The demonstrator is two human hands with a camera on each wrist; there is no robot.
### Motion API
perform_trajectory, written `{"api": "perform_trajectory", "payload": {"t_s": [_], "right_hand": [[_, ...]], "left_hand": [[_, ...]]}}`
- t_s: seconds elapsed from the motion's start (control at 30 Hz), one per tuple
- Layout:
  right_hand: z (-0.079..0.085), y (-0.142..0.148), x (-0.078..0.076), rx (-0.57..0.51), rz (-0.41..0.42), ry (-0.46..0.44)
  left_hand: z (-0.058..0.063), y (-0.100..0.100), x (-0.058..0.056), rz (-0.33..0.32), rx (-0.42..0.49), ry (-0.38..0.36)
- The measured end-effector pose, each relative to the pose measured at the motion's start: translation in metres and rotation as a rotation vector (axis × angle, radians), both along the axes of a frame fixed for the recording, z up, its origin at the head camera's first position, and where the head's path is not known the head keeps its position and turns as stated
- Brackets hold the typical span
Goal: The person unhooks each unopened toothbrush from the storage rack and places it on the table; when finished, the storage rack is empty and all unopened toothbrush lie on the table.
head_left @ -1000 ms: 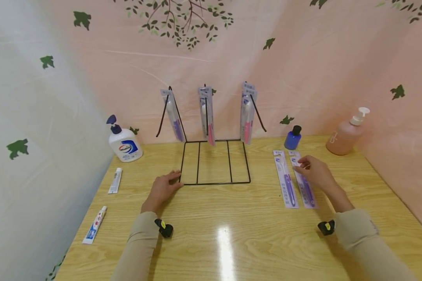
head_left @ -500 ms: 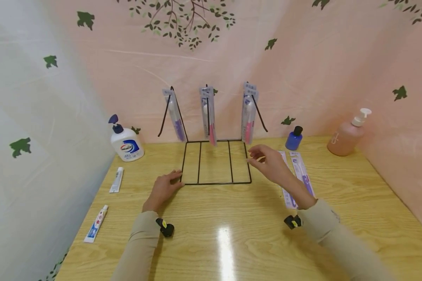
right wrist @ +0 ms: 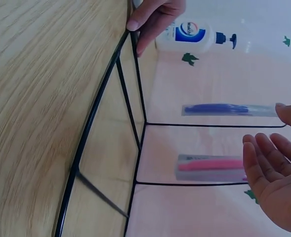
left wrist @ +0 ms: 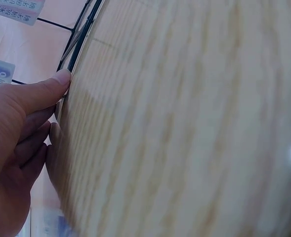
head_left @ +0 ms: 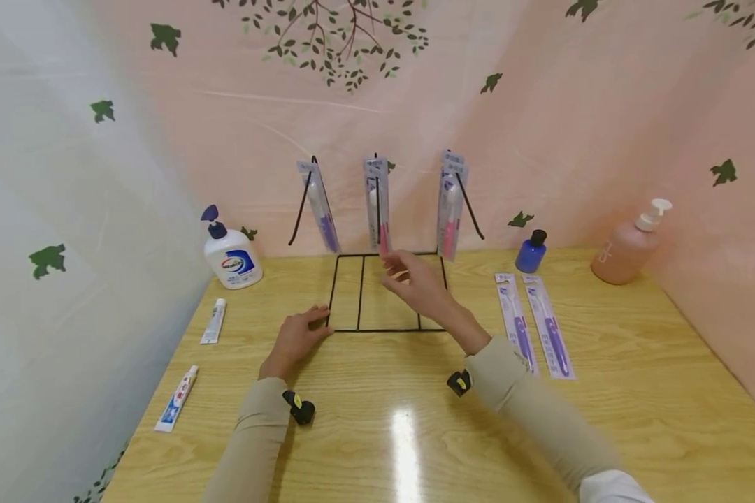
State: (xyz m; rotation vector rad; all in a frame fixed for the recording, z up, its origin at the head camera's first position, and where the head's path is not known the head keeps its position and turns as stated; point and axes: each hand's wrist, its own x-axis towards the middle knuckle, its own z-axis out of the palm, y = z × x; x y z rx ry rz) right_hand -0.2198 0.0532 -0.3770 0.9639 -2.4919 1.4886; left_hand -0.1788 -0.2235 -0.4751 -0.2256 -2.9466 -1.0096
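My left hand (head_left: 294, 342) holds the front left corner of a black wire display rack (head_left: 386, 330), thumb at the front bar and fingers along the side. In the left wrist view the thumb of that hand (left wrist: 17, 123) lies against the wire. A packaged purple toothbrush (head_left: 320, 209) hangs on the left hook. Packaged pink toothbrushes hang on the middle hook (head_left: 378, 223) and the right hook (head_left: 478, 223). My right hand (head_left: 420, 285) is over the rack base, just below the middle toothbrush pack, fingers loosely bent around nothing. Two packaged purple toothbrushes (head_left: 517, 325) lie on the table at right.
A white pump bottle (head_left: 233, 260) stands at the back left, with two toothpaste tubes (head_left: 177, 398) nearer on the left side. Toward the back right are a small blue bottle (head_left: 531, 255) and a pink pump bottle (head_left: 626, 251). A pink patterned cloth (head_left: 541, 119) hangs behind the table.
My right hand has moved left from the toothbrush packs on the table, past the rack's right side, to below the middle hook. The left hand stays at the rack corner.
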Motion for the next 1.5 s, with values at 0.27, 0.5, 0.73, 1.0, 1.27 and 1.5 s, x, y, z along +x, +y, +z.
{"api": "perform_trajectory", "payload": {"t_s": [0.27, 0.5, 0.73, 1.0, 1.27, 1.5], "right_hand": [[-0.004, -0.037, -0.016, -0.019, 0.004, -0.058], [-0.002, -0.065, -0.027, -0.041, 0.011, -0.012], [0.005, -0.092, -0.039, -0.109, -0.035, -0.027], [0.017, -0.112, -0.047, -0.130, -0.158, -0.024], [0.023, -0.118, -0.060, -0.148, -0.167, -0.102], [0.025, -0.123, -0.067, -0.138, -0.145, -0.167]], "left_hand": [[-0.001, -0.001, 0.001, 0.001, -0.016, 0.008], [-0.003, -0.004, 0.000, 0.015, -0.006, 0.013], [-0.001, -0.003, -0.001, 0.012, -0.020, 0.019], [0.002, -0.001, -0.002, 0.016, -0.004, -0.001], [0.001, 0.001, -0.002, 0.014, -0.014, 0.015], [0.001, 0.002, -0.001, 0.017, -0.005, -0.025]]}}
